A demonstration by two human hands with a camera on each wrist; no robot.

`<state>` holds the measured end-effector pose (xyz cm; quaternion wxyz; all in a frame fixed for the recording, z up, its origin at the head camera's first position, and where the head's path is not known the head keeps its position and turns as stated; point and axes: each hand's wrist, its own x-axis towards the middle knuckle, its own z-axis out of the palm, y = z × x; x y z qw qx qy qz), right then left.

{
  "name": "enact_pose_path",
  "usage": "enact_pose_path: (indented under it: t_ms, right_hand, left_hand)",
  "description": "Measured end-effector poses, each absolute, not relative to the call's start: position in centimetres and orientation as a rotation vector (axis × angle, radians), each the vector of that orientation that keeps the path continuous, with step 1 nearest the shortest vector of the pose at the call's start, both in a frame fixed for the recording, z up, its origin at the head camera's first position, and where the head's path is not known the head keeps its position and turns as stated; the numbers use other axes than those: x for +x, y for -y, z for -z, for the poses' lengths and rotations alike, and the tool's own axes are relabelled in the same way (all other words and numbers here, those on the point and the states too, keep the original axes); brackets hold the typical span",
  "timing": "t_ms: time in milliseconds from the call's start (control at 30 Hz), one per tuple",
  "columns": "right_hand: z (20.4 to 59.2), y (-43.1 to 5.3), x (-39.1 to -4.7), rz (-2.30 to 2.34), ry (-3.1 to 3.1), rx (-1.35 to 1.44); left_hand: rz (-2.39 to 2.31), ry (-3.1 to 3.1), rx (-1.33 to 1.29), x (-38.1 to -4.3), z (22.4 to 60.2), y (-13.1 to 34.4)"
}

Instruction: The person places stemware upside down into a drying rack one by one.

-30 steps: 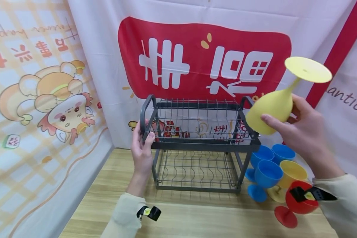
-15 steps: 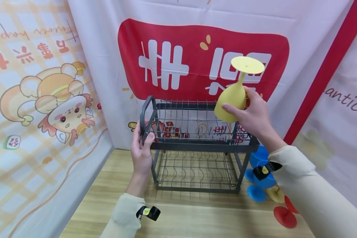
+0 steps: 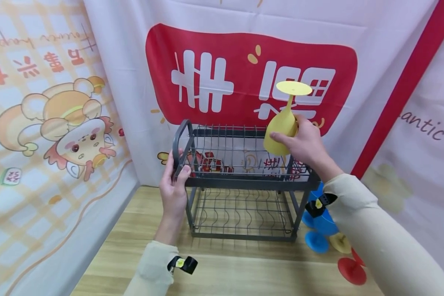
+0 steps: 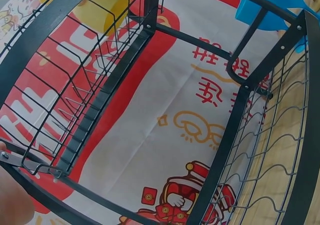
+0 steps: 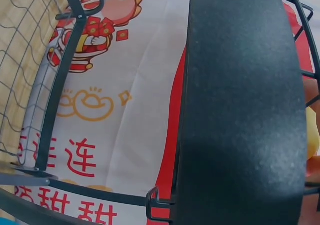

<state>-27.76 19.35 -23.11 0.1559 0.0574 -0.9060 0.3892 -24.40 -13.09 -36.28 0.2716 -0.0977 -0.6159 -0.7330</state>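
Note:
A two-tier dark metal dish rack (image 3: 244, 183) stands on the wooden table. My left hand (image 3: 174, 193) grips the left end of its upper tier, thumb on the front corner. In my right hand (image 3: 305, 137) is a yellow goblet (image 3: 275, 133), held by the bowl, upside down with its round foot on top. It is at the right part of the upper tier; whether its rim touches the wires cannot be told. From the left wrist, the yellow goblet (image 4: 102, 12) shows behind the rack wires. In the right wrist view a broad dark bar (image 5: 240, 110) hides most of the right hand.
Right of the rack stand several goblets, partly hidden by the right sleeve (image 3: 377, 222): blue goblets (image 3: 316, 241), another yellow goblet (image 3: 339, 243) and a red goblet (image 3: 352, 271). Printed cloth (image 3: 211, 37) hangs close behind the rack and along the left side.
My right hand has carried the yellow goblet leftward from above the standing goblets to the upper tier, and the goblet has become more vertical. The left hand keeps its grip on the rack.

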Motion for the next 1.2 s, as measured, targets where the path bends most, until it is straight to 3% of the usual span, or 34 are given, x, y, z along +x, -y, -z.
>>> enact_pose_path:
  t_ms: [1200]
  right_hand:
    - [24.0, -19.0, -28.8, -0.982, 2.595, 0.169]
  left_hand:
    - [1.969, 1.629, -0.281, -24.8, 36.4, 12.9]
